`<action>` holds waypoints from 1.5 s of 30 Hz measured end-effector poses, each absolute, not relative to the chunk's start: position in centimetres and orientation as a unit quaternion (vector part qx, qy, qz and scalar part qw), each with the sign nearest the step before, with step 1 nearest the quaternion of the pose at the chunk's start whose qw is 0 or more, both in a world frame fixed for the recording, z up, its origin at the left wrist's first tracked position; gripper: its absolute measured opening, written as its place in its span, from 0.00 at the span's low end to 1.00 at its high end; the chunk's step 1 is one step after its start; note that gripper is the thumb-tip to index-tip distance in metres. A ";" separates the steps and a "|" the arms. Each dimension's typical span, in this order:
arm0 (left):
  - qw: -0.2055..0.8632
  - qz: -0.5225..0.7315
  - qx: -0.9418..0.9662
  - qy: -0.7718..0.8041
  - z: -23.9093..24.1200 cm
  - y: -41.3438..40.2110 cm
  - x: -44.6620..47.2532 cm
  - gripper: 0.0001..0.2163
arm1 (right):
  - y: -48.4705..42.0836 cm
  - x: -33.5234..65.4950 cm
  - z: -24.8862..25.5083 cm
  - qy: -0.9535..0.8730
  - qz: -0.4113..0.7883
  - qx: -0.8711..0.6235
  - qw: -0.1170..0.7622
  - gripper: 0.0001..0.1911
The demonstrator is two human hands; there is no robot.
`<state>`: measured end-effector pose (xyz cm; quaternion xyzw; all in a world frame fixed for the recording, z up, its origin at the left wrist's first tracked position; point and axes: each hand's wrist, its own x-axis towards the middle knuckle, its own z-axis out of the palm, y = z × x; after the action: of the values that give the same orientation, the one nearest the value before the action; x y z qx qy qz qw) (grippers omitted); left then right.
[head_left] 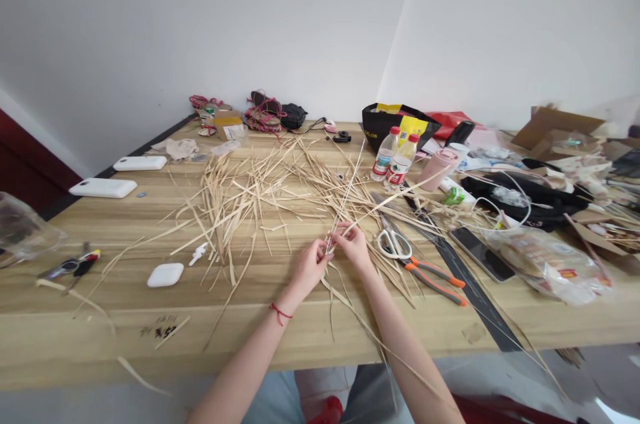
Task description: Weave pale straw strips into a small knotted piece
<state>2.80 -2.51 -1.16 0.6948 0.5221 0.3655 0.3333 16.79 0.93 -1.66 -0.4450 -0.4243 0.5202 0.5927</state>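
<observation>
My left hand [309, 267] and my right hand [354, 247] meet over the front middle of the table, fingertips almost touching. Both are closed in a pinch on pale flat straw strips [370, 209], which stick out to the upper right and trail down over my right forearm. A thin, straight white strand [349, 189] rises from between the fingers; its exact kind is unclear. The fingers hide where the strips cross. Just beyond my hands spreads a loose pile of straw strips [240, 194]. Scissors with white handles [395, 244] and orange-grey handled pliers [435, 281] lie right of my right hand.
Two water bottles [383, 156] stand before a black and yellow bag [373, 123]. A phone [483, 254] and plastic-wrapped goods [545, 261] crowd the right side. On the left are a white earphone case [165, 275], two white power banks [103, 188] and small tools [75, 264].
</observation>
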 end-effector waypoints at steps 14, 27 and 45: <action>0.408 0.417 0.653 0.483 -1.1 -2.6 3.3 0.07 | 1.1 17.7 -2.1 -0.367 0.609 -0.407 0.574 0.19; 0.542 0.454 0.576 0.411 -1.7 -1.8 3.1 0.13 | 1.0 17.9 -1.5 -0.379 0.597 -0.404 0.580 0.18; 0.598 0.455 0.520 0.407 -1.6 -1.5 2.8 0.15 | 0.8 17.7 -0.7 -0.420 0.535 -0.431 0.593 0.17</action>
<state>2.82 -1.48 -1.59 0.5198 0.4067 0.4549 0.5979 17.65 0.83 -0.71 -0.4311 -0.4196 0.5348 0.5934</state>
